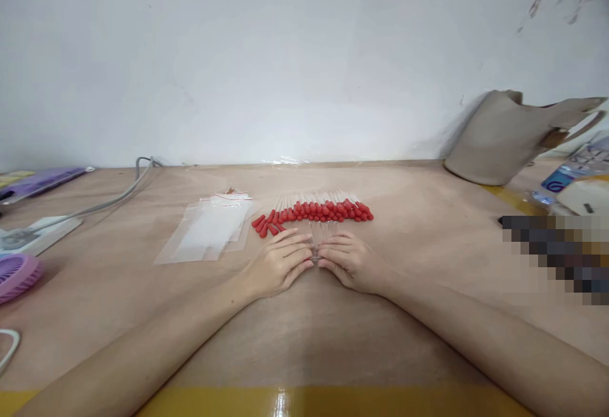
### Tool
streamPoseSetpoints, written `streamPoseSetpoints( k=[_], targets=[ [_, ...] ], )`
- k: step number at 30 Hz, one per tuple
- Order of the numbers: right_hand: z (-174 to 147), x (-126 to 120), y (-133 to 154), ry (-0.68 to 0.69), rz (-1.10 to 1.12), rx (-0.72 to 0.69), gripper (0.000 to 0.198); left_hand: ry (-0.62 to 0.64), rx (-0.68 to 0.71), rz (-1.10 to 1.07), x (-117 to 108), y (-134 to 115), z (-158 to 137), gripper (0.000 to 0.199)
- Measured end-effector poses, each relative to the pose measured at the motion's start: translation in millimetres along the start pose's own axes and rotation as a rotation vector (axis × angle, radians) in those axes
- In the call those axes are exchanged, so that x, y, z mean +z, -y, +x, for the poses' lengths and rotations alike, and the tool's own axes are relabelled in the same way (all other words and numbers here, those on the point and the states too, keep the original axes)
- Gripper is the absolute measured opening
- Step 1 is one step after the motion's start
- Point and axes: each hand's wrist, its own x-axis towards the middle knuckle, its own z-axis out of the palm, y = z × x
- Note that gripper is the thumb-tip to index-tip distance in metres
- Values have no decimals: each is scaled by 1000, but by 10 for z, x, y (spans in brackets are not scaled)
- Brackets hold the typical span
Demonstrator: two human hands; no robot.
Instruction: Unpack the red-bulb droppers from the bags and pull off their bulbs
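A: What are the 2 hands doing?

B: Left hand (286, 259) and right hand (346, 259) are narrow, fingers bent, closed from either side on clear tubes (324, 231). They're thin, see-through and partly covered, so I can't count them, and "tubes" is my best reading.

A: Where are they?

B: Mid-bench (419, 239), just on the near side of the red bulbs (328, 212).

A: Why use both hands?

B: Gripping from 2 sides probably holds loose, slick pieces together and lined up; with 1 hand, some might roll out.

A: And the bulbs?

B: They lie in a heaped band facing the person, with pale stems (309, 198) pointing to the wall (285, 74). I'd say that puts the fat ends within easy reach. A few at the left end lie askew, close to the left hand.

A: The bags (202, 230)?

B: In a flat, overlapping pile left of the bulbs, untouched. The spot seems handy, yet out of the hands' way.

A: Pose?

B: The left forearm (190, 322) and right forearm (457, 318) slant in from the near corners, converging. Backs of the hands are up, thumbs on the near side, fingertips almost meeting across the tubes.
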Motion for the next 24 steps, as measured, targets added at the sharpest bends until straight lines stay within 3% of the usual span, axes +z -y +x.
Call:
streamPoseSetpoints(
  k=[24],
  targets=[
    [-55, -92, 54, -65, -195, -126, 10, 46, 6, -36, -63, -27, -18, 14]
  ],
)
